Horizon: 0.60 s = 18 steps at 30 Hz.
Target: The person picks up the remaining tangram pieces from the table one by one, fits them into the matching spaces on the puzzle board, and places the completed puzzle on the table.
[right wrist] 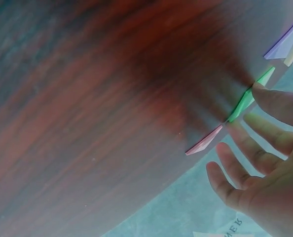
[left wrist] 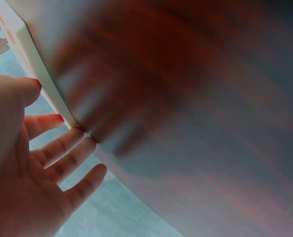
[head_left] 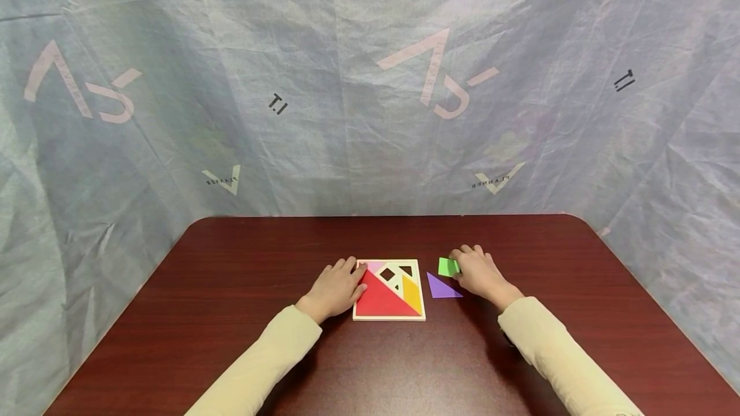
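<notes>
A white-framed tangram board (head_left: 389, 318) lies on the table, holding a large red triangle (head_left: 381, 299), a yellow parallelogram (head_left: 411, 293) and a pink piece (head_left: 376, 266). Dark cut-outs show through its upper right part. My left hand (head_left: 336, 289) rests along the board's left edge, fingers spread and loosely bent, the thumb over the red triangle. To the right of the board, my right hand (head_left: 478, 275) pinches a green square (right wrist: 246, 102) between thumb and fingers, close to the tabletop. A purple triangle (head_left: 442, 287) lies between board and right hand.
Beyond the right fingertips a small pink piece (right wrist: 204, 140) lies on the table, hidden behind the hand in the head view. The dark red wooden table (head_left: 277, 236) ends at a grey printed cloth (head_left: 347, 114) hanging behind it and at both sides.
</notes>
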Each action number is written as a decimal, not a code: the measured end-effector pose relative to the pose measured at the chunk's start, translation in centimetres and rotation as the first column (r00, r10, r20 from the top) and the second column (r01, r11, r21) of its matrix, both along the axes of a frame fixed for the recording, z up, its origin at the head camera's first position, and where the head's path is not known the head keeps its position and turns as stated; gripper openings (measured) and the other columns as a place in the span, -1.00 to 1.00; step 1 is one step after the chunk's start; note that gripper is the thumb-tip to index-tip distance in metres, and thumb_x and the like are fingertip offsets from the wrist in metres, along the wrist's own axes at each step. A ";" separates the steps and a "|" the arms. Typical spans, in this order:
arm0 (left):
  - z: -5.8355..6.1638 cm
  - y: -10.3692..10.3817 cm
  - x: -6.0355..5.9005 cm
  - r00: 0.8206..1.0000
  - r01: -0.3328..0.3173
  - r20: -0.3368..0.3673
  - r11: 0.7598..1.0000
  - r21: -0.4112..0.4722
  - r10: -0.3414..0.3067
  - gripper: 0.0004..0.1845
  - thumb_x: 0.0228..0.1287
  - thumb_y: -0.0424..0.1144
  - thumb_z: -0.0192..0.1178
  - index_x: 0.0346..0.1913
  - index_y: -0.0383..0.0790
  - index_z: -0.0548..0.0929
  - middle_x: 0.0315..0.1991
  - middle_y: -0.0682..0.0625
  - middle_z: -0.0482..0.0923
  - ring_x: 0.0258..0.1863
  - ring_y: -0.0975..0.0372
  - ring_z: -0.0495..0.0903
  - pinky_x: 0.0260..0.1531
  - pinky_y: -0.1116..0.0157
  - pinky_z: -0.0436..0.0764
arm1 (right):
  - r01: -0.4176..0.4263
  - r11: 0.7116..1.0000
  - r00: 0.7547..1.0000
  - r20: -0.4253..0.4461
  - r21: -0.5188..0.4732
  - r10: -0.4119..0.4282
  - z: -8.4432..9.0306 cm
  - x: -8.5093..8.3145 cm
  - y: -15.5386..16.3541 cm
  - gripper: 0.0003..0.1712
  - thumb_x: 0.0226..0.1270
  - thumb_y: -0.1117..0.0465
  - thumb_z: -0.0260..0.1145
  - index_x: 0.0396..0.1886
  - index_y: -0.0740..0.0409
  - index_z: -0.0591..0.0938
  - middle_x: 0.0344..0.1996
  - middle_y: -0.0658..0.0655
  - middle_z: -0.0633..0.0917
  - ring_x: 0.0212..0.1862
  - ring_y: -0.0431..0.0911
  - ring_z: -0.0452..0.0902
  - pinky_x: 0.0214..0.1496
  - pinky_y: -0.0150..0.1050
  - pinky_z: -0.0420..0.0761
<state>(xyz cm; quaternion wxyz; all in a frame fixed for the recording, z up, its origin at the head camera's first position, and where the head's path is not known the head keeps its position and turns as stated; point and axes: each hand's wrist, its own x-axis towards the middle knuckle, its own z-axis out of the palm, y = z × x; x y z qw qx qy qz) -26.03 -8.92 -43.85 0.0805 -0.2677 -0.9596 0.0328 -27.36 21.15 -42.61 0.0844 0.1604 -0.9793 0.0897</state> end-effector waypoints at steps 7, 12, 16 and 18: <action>0.1 0.1 0.1 1.000 -0.003 0.011 1.000 -0.002 0.003 -0.52 0.32 0.00 -0.01 0.22 -0.14 0.43 0.04 -0.12 0.39 0.02 0.08 0.41 -0.07 0.11 0.47 | -0.002 1.000 1.000 -0.002 -0.015 0.002 -0.1 -0.1 0.0 -0.59 -0.09 0.34 0.37 -0.13 0.24 0.59 -0.24 0.21 0.54 -0.18 0.16 0.38 -0.28 0.03 0.39; 0.1 0.1 0.1 1.000 -0.003 0.005 1.000 0.001 0.003 -0.52 0.32 0.00 -0.01 0.21 -0.14 0.44 0.05 -0.12 0.39 0.01 0.09 0.41 -0.08 0.11 0.47 | -0.010 1.000 1.000 -0.013 -0.025 0.010 -0.1 -0.1 0.0 -0.58 -0.09 0.36 0.38 -0.13 0.27 0.58 -0.24 0.22 0.51 -0.20 0.15 0.36 -0.29 0.02 0.39; 0.1 0.1 0.1 1.000 -0.006 0.006 1.000 0.002 0.006 -0.52 0.32 0.00 -0.02 0.22 -0.14 0.43 0.06 -0.12 0.39 0.02 0.09 0.41 -0.07 0.11 0.47 | -0.016 0.999 1.000 -0.022 -0.035 0.015 -0.2 -0.2 0.1 -0.58 -0.09 0.37 0.38 -0.12 0.30 0.57 -0.24 0.23 0.48 -0.22 0.14 0.34 -0.30 0.01 0.39; 0.1 0.1 0.1 1.000 -0.006 0.005 1.000 -0.002 0.006 -0.52 0.33 0.00 -0.02 0.22 -0.14 0.43 0.06 -0.12 0.39 0.02 0.09 0.41 -0.07 0.11 0.47 | -0.018 0.999 1.000 -0.026 -0.041 0.016 -0.2 -0.2 0.1 -0.57 -0.10 0.37 0.38 -0.12 0.30 0.57 -0.23 0.24 0.48 -0.21 0.14 0.34 -0.30 0.01 0.39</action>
